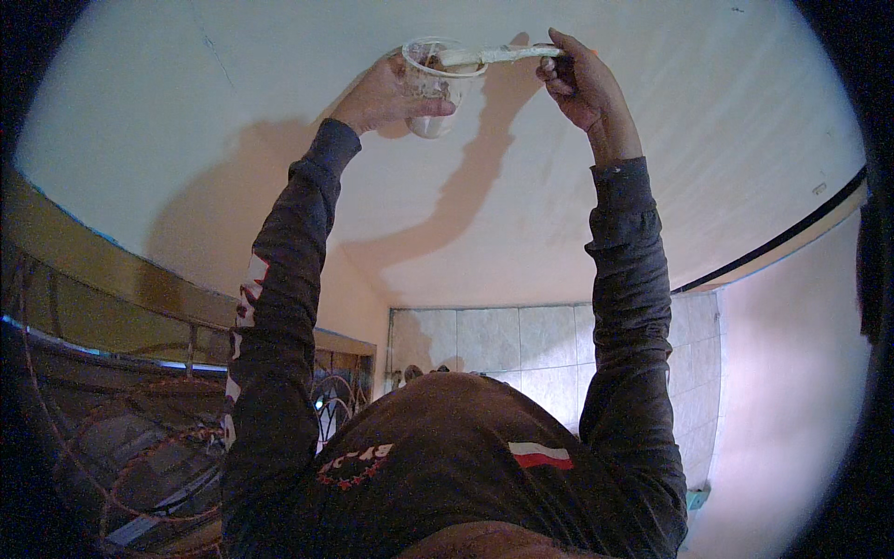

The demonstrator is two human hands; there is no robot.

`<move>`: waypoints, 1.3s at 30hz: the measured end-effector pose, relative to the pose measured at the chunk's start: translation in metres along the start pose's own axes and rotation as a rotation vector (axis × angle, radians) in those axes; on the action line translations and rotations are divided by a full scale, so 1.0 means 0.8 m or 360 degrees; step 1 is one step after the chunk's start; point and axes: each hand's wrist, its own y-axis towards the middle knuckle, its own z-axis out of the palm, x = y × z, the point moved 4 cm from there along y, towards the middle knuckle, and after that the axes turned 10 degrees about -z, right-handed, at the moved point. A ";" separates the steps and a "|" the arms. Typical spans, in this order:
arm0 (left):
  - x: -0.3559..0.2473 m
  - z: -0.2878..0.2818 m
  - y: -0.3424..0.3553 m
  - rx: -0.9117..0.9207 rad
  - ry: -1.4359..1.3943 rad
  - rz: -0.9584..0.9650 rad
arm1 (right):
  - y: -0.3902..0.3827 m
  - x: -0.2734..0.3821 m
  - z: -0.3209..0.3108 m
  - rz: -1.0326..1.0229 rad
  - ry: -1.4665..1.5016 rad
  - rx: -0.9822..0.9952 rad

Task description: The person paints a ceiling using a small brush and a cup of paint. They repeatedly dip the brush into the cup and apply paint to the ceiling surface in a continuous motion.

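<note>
Both my arms reach up in dark sleeves with the hands in front of a pale wall. My left hand (380, 98) is closed round a clear plastic cup (436, 91), its thumb across the front. Whitish smears coat the inside of the cup, and some pale stuff sits toward its bottom. In my right hand (585, 88), fingers and thumb pinch the end of a slim, white-smeared paintbrush-like tool (507, 54). It lies nearly level, its far end at the mouth of the cup; the exact shape of that end is hard to make out.
A pale wall (745, 121) fills the upper view, bearing shadows of my arms. Grey-white tiles (489, 340) cover a surface below. At the lower left stands curved metal grillwork (140, 447). A dark strip (773, 238) edges the wall at right.
</note>
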 end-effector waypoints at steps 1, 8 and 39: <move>0.002 -0.001 0.000 -0.0014 0.0021 0.0008 | 0.000 -0.001 0.001 -0.0005 0.0028 -0.0003; 0.001 -0.002 -0.001 -0.0038 0.0110 -0.0051 | -0.002 -0.010 0.000 -0.0002 -0.0052 -0.0071; 0.005 -0.008 0.001 0.0022 -0.0230 0.0096 | -0.004 -0.020 0.019 -0.0619 -0.0226 -0.0002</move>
